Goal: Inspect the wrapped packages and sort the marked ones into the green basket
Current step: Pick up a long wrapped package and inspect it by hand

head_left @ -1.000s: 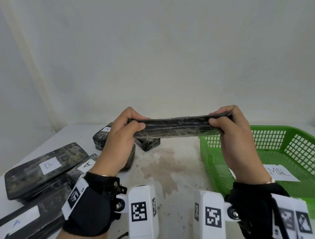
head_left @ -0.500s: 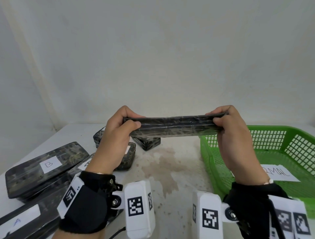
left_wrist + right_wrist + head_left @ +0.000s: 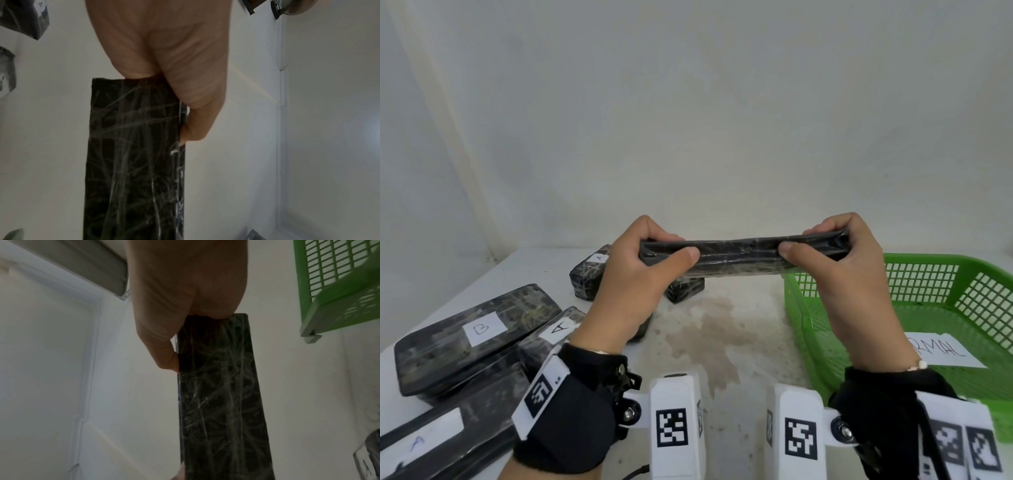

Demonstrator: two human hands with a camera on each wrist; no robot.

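I hold a long black wrapped package (image 3: 739,257) level in the air, edge-on to the head camera. My left hand (image 3: 650,253) grips its left end, thumb on the near side. My right hand (image 3: 828,250) grips its right end the same way, above the left rim of the green basket (image 3: 794,308). The wrist views show the package's broad underside (image 3: 133,162) (image 3: 218,402), dark with shiny film; no label shows on it. The basket holds a white paper sheet (image 3: 941,351) with handwriting.
Several wrapped packages lie on the white table at left: one labelled B (image 3: 476,332), ones labelled A (image 3: 554,334) (image 3: 421,445), and two further back (image 3: 589,277) (image 3: 685,291). A brownish stain (image 3: 709,329) marks the table's middle. A wall stands close behind.
Both hands have turned the package slightly, so its near edge now faces the head camera more. It stays at about the same height and place.
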